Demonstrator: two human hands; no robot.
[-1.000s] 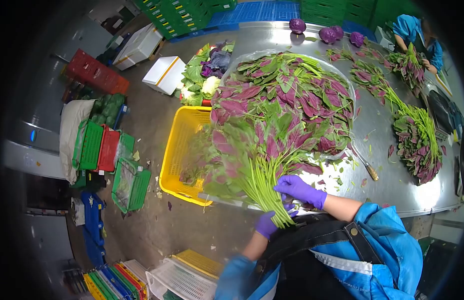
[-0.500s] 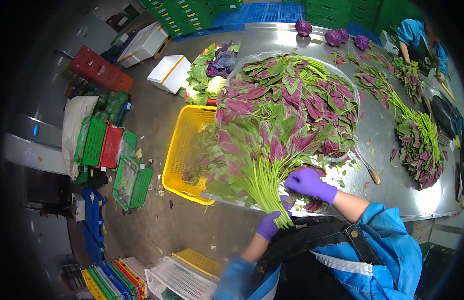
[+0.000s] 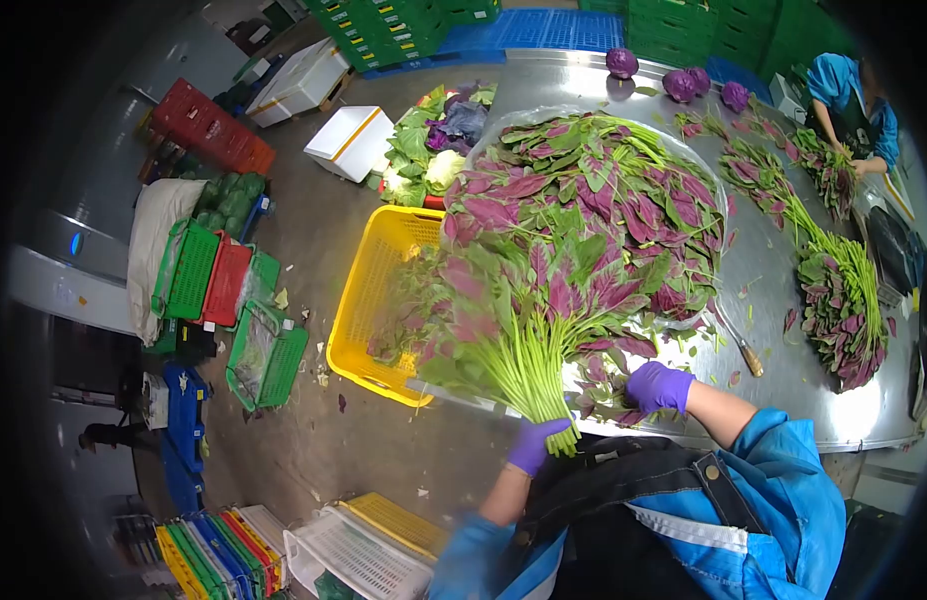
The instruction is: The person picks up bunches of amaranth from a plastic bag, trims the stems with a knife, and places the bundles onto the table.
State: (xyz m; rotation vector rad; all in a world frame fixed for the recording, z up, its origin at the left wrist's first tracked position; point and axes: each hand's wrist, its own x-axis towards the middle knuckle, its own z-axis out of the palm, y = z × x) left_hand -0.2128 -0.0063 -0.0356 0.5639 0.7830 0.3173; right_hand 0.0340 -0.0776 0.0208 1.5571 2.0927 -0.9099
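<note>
A thick bunch of red amaranth [image 3: 531, 365], green stems toward me and purple-green leaves pointing away, is held at its stem ends by my left hand [image 3: 538, 445]. My right hand [image 3: 660, 388], in a purple glove like the left, is closed low over loose amaranth leaves [image 3: 603, 385] by the table's near edge. What its fingers hold, if anything, is hidden. Beyond the bunch, a big heap of amaranth [image 3: 593, 200] lies on clear plastic. A knife [image 3: 748, 355] with a wooden handle rests to the right of the heap.
The steel table [image 3: 773, 400] also bears another amaranth bunch [image 3: 843, 310] and purple cabbages [image 3: 621, 63]. A yellow crate [image 3: 348, 330] with leafy scraps stands at the table's left edge. A co-worker [image 3: 838, 90] handles greens at the far right. Stacked crates [image 3: 223, 550] sit lower left.
My right hand has moved right, away from the stems, to the loose leaves. My left hand still grips the bunch. The co-worker's hands have come together at the greens.
</note>
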